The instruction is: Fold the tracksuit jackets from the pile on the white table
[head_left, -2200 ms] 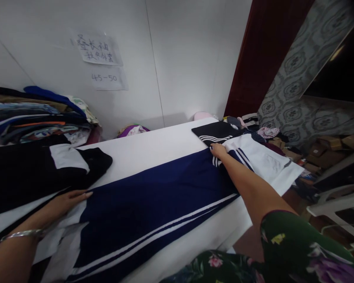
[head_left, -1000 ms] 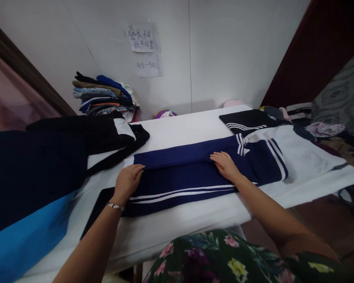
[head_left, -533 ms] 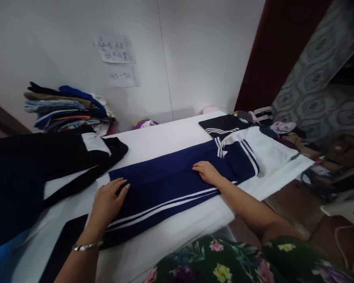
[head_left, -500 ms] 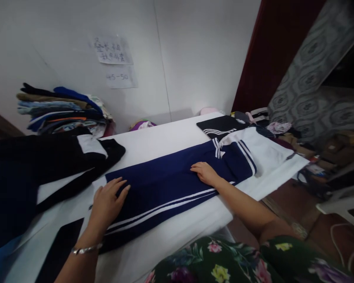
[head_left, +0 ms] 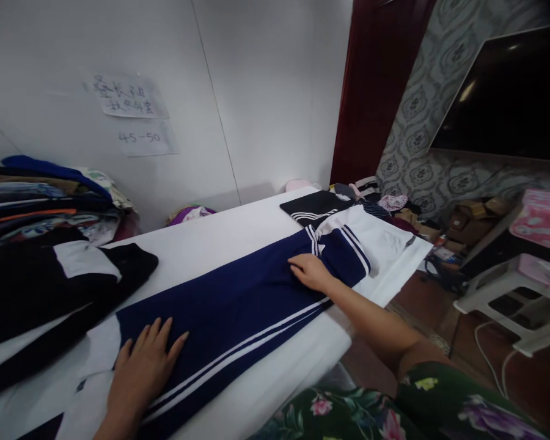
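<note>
A long navy garment with white double stripes (head_left: 220, 293) lies spread over the white table, its striped far end partly folded. At its near left end, where white fabric shows, my left hand (head_left: 142, 366) rests flat with fingers spread. My right hand (head_left: 311, 272) lies on the navy cloth just short of the striped band, its fingers stretched out and close together. Neither hand visibly grips the fabric. White cloth (head_left: 380, 238) lies beyond the folded end.
A black garment with a white patch (head_left: 22, 281) covers the table's left side. Behind it is a stack of folded clothes (head_left: 41, 201). A folded black striped garment (head_left: 314, 205) lies at the far end. On the right stand a plastic stool (head_left: 508, 299) and cardboard boxes (head_left: 472, 220).
The view has swung right, so the table contents appear farther left. My right hand is closer to the garment's striped band. The left hand stays near the left end.
</note>
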Tool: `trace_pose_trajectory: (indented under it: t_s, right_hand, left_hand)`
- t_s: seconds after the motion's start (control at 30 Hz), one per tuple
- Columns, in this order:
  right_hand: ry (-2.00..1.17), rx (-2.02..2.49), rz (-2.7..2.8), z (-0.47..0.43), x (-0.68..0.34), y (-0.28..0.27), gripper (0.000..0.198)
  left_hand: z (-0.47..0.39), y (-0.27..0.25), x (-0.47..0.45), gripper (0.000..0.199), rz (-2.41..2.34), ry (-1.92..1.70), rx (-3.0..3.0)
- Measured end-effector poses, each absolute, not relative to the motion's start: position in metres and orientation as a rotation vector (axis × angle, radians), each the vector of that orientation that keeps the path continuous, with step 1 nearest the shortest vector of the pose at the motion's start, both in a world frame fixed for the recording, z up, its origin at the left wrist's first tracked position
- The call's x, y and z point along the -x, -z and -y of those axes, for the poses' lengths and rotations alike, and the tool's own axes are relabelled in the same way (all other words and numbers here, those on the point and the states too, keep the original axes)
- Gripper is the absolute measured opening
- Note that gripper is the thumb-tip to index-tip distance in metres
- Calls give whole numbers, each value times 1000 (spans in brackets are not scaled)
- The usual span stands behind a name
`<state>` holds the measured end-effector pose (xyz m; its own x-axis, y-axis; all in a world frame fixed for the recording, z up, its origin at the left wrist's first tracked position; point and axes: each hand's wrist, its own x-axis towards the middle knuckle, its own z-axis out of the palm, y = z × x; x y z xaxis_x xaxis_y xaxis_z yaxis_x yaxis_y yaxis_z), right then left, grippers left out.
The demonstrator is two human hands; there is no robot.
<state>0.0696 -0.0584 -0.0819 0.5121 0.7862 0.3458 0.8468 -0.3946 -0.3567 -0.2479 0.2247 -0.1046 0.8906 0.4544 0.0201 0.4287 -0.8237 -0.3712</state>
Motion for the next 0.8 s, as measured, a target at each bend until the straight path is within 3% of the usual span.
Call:
trace_pose_trajectory:
  t_s: [0.2,0.8]
  right_hand:
    - [101,2740,725,64,-138,76,37]
    - [25,2821,584,83,-183,86,47]
  left_hand:
    - [-226,110,249,52,642,-23,2692]
    - [-234,116,254,48,610,84,2864]
